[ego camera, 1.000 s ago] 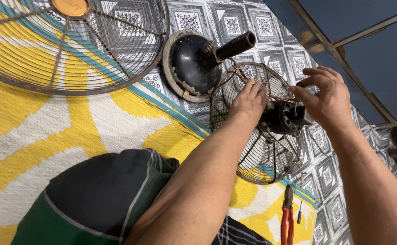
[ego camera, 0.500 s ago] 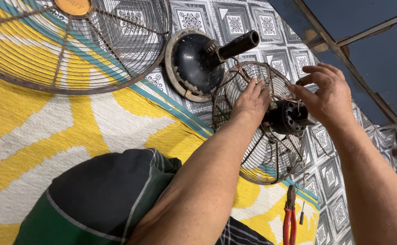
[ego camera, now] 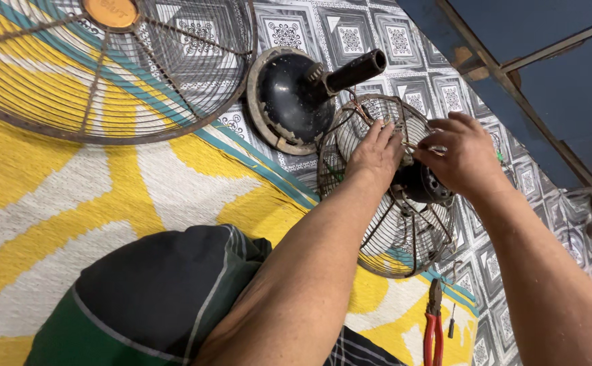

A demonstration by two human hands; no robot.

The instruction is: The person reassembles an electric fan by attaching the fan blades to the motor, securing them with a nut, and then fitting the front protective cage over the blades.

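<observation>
Head camera looks down at a rusty wire fan guard standing on its edge on the floor, with a dark motor in its middle. Left hand lies flat on the guard, fingers out straight and close together, just beside the motor on its left. Right hand sits on top of the motor, fingers curled and pinched on thin wires. Both hands are almost touching. Red pliers lie on the mat, well apart.
</observation>
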